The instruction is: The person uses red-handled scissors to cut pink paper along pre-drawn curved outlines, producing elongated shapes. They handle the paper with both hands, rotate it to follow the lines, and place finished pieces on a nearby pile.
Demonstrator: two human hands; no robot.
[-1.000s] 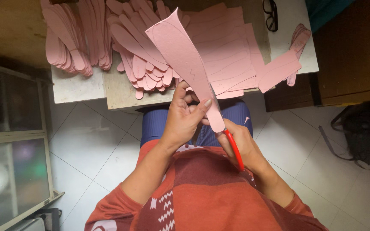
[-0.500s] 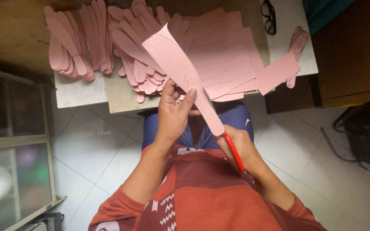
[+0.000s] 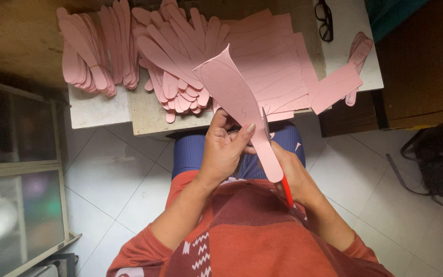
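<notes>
Fingers [image 3: 242, 134] around pink paper cutout [image 3: 234, 90]

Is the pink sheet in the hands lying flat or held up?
Held up: the pink sheet rises tilted above the lap, pinched by the left hand.

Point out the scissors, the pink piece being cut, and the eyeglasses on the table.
scissors [image 3: 286, 189]: head view, on the red handle below the right hand.
pink piece [image 3: 232, 87]: head view, on its wide upper part.
eyeglasses [image 3: 325, 20]: head view, on the dark frame.

No pkgs, labels, signs or screens in view here.
</notes>
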